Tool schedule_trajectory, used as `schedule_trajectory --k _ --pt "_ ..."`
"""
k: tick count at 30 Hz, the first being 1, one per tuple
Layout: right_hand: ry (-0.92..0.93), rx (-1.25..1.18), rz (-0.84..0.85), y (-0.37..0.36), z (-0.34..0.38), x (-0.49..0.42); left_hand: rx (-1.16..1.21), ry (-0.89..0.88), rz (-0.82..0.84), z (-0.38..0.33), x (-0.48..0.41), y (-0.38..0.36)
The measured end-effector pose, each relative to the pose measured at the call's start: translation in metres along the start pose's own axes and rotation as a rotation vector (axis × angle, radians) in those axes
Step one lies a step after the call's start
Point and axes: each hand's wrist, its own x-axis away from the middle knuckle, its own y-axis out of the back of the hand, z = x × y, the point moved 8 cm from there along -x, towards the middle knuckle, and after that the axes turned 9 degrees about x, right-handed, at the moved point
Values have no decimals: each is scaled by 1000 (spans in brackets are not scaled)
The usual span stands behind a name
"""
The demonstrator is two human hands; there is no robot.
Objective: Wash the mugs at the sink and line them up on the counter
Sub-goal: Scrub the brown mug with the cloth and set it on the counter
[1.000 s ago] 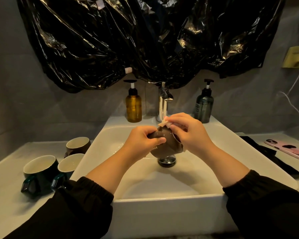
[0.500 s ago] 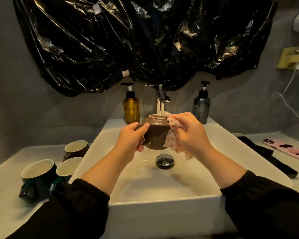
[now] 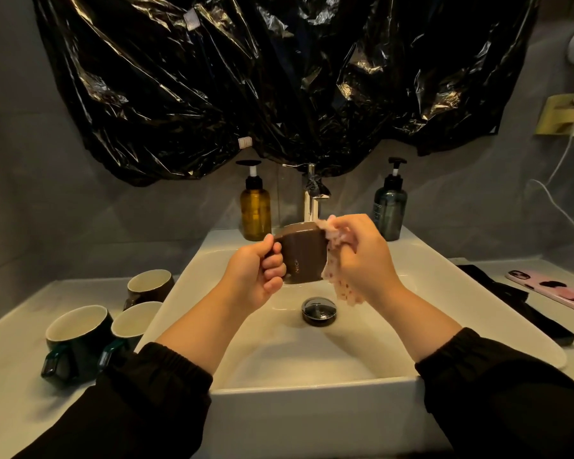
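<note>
A brown mug (image 3: 304,256) is held upright over the white sink (image 3: 312,389), just below the chrome tap (image 3: 312,197). My left hand (image 3: 256,276) grips the mug by its handle. My right hand (image 3: 362,260) holds a pale dotted cloth (image 3: 337,276) against the mug's right side and rim. On the counter to the left stand three mugs: a dark green one (image 3: 75,342), a second green one (image 3: 131,329) beside it, and a brown one (image 3: 150,286) behind them.
An amber pump bottle (image 3: 255,210) and a dark pump bottle (image 3: 390,207) flank the tap. A chrome drain plug (image 3: 318,309) sits in the basin. On the right counter lie a black cloth (image 3: 517,303) and a pink phone (image 3: 554,288). Black plastic sheet (image 3: 279,77) hangs above.
The mug was turned from tilted on its side to upright and raised toward the tap. My left hand shifted to the handle; the cloth moved to the mug's right side.
</note>
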Motion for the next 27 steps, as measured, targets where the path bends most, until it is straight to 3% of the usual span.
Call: schedule_trajectory --k 2,9,11,13,17,19,24,27 --pt "38 -21 6 -1 4 1 93 34 4 3 0 -2" --pt "518 189 101 -15 47 20 339 75 20 0 -3 -9" --pt "562 195 97 -15 45 23 366 61 1 -3 -3 -5" --pt "414 79 49 -9 31 17 389 60 -2 -4 -2 -2" --pt "-101 -88 52 -5 -11 2 345 107 40 3 3 -8" --pt "-154 -86 41 -4 -17 0 300 131 58 8 4 -12" --pt "250 -15 -31 4 20 10 245 126 69 9 8 -14" --pt "388 44 -74 9 31 17 217 91 51 5 7 -11"
